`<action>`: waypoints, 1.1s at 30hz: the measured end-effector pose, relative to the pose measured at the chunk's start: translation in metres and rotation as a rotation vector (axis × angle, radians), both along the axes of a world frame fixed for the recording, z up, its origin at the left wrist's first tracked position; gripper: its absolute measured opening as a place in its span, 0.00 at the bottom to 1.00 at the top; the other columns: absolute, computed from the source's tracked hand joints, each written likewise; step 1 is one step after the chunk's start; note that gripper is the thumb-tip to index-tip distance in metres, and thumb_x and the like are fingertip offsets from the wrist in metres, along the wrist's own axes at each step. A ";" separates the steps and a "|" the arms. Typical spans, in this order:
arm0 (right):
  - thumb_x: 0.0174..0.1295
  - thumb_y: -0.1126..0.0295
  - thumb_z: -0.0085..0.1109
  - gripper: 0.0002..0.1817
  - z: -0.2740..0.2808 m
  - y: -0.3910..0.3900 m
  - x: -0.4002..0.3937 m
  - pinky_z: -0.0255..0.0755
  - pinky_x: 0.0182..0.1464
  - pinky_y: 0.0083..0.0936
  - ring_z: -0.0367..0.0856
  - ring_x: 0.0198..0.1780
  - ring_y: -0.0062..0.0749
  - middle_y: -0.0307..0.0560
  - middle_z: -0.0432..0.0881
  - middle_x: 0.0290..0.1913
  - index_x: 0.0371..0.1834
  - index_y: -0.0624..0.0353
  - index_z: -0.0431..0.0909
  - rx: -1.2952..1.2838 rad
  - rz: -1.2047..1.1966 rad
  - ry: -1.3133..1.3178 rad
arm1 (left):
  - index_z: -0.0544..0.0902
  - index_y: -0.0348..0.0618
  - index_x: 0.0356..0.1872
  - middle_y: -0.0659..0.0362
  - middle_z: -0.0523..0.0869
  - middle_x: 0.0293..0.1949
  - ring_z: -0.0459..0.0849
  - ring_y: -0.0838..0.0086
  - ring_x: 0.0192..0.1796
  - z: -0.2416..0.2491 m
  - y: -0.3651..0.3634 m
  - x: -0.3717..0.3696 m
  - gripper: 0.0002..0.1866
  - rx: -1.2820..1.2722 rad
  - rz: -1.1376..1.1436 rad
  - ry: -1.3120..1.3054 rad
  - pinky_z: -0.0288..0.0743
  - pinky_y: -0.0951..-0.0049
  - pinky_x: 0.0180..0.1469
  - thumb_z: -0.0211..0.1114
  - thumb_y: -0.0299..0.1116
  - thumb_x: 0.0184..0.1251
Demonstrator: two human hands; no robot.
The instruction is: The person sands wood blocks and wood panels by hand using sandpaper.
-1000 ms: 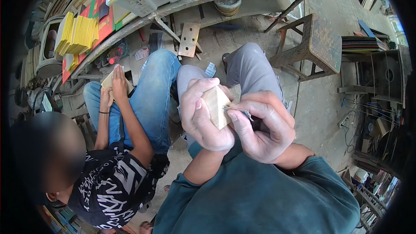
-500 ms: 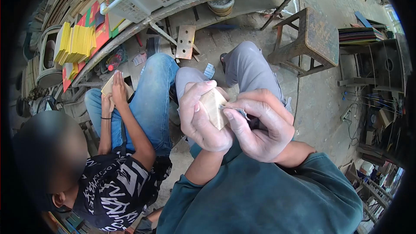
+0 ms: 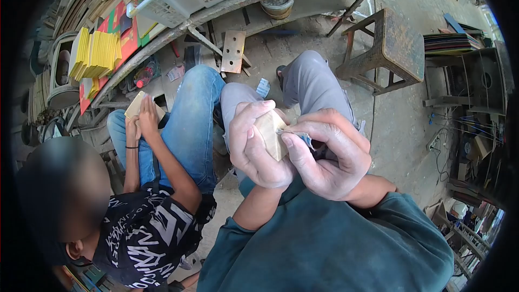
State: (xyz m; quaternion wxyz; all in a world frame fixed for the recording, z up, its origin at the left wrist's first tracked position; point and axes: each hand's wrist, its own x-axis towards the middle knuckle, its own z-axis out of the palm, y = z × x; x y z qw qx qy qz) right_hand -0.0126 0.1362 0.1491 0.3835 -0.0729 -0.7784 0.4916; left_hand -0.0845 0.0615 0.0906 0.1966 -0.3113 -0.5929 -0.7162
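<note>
My left hand [image 3: 255,154] is wrapped around a small pale wooden block [image 3: 270,134] with angled faces, held up in front of my lap. Between the thumb and fingers of my right hand [image 3: 336,154] is a thin folded piece of sandpaper [image 3: 307,140], bluish on one side. Its edge meets the block's right side, by a small dark notch or hole. White dust coats both hands. The rest of the sandpaper is hidden behind my right fingers.
A co-worker at the left presses a hand on a flat wooden board [image 3: 135,106]. A metal-framed table [image 3: 227,4] bears a white plastic basket [image 3: 178,0] and stacked yellow pieces [image 3: 96,54]. A worn stool [image 3: 403,46] stands at the right.
My right fingers and the sandpaper have shifted slightly against the block, and more of the sandpaper's blue side shows. Both hands keep their grip. The whole view has moved a little.
</note>
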 end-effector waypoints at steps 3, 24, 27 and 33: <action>0.50 0.82 0.67 0.07 -0.004 -0.004 0.001 0.71 0.27 0.18 0.79 0.26 0.26 0.48 0.80 0.30 0.32 0.70 0.80 -0.006 0.011 0.007 | 0.65 0.32 0.55 0.39 0.74 0.47 0.77 0.64 0.29 0.001 -0.010 -0.005 0.17 -0.110 -0.065 0.111 0.74 0.72 0.23 0.50 0.28 0.69; 0.67 0.74 0.53 0.09 0.011 0.056 0.005 0.70 0.33 0.13 0.75 0.33 0.17 0.44 0.80 0.35 0.44 0.69 0.76 -0.977 0.094 -0.110 | 0.71 0.34 0.51 0.55 0.70 0.25 0.65 0.75 0.19 0.029 -0.012 0.000 0.21 0.593 -0.842 -1.082 0.54 0.79 0.14 0.37 0.42 0.75; 0.67 0.74 0.53 0.10 0.005 0.051 0.006 0.73 0.35 0.17 0.77 0.32 0.19 0.44 0.81 0.34 0.46 0.69 0.76 -1.075 0.118 -0.062 | 0.72 0.34 0.50 0.55 0.70 0.25 0.65 0.75 0.17 0.038 -0.014 0.000 0.23 0.625 -0.937 -1.203 0.53 0.80 0.13 0.37 0.43 0.75; 0.70 0.68 0.52 0.10 0.007 0.042 0.007 0.67 0.23 0.15 0.76 0.24 0.23 0.44 0.77 0.28 0.44 0.66 0.71 -0.718 0.141 -0.181 | 0.71 0.34 0.49 0.57 0.70 0.23 0.65 0.76 0.18 0.045 -0.016 -0.002 0.24 0.550 -0.974 -1.199 0.52 0.78 0.12 0.36 0.47 0.75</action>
